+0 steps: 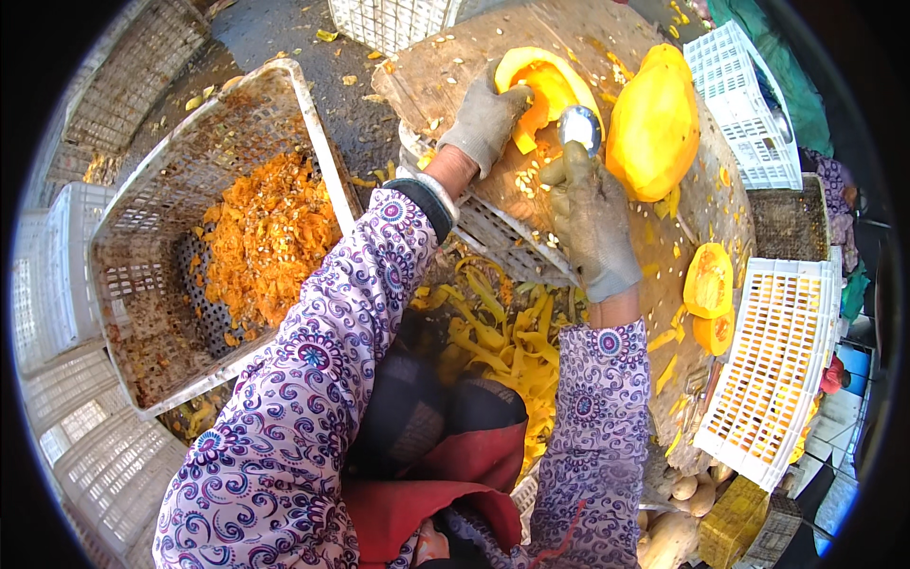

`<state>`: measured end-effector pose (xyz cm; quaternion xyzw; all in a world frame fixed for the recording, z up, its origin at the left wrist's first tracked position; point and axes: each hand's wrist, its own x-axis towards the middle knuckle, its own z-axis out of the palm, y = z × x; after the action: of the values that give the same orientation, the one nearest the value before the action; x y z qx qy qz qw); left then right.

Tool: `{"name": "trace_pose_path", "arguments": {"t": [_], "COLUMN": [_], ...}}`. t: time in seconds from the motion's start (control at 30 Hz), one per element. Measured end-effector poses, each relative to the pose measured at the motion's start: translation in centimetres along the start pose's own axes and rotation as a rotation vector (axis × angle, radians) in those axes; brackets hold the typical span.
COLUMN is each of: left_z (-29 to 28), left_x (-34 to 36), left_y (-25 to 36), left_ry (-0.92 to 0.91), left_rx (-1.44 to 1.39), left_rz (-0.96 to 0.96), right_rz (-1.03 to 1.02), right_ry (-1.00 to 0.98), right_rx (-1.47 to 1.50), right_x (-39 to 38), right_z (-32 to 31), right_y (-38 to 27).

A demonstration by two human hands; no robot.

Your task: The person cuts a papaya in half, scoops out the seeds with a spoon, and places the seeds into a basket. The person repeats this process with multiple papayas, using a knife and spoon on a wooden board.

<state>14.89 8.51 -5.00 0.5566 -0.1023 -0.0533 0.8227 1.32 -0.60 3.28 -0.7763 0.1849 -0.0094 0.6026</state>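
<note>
pumpkin half [545, 90] orange | sleeves [313, 379] purple swirls | gloves [592, 223] seemingly grey

We found little free room on the wooden board [455, 76]. Our left hand [485, 119] held the pumpkin half [540, 85] at its far middle, and the peeled pumpkin half [654, 119] blocked the way just right of our right hand [592, 228] and its spoon [579, 125]. Only the board's far left corner lay open. The crate of pulp [204, 237] walled off the left, the white crate [773, 370] the right, with pumpkin pieces [709, 294] beside it.
</note>
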Motion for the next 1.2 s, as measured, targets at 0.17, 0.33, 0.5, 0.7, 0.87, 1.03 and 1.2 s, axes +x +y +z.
{"name": "trace_pose_path", "arguments": {"t": [0.17,0.33,0.5,0.7,0.87,1.03,1.2], "left_z": [0.2,0.4,0.4,0.7,0.2,-0.3,0.0], "left_x": [-0.1,0.1,-0.2,-0.8,-1.1,-1.1,-1.0], "left_y": [-0.6,-1.1,-0.7,0.3,0.8,0.8,0.7], "left_ry": [-0.032,-0.128,-0.148,-0.242,-0.294,-0.381,-0.395], "left_rx": [0.109,0.061,0.270,0.332,0.254,0.121,0.059], "left_rz": [0.089,0.143,0.195,0.145,0.185,0.141,0.115], "right_rz": [0.147,0.166,0.209,0.343,0.355,0.300,0.301], "right_ry": [-0.089,-0.217,-0.213,-0.179,-0.152,-0.141,-0.228], "right_rx": [0.146,0.335,0.365,0.513,0.515,0.427,0.349], "right_x": [1.7,3.7,4.4,3.3,1.9,2.5,3.8], "right_z": [1.0,1.1,0.6,-0.7,-1.1,-0.8,-0.3], "right_y": [-1.5,-1.1,0.3,1.2,1.5,1.9,1.6]}}
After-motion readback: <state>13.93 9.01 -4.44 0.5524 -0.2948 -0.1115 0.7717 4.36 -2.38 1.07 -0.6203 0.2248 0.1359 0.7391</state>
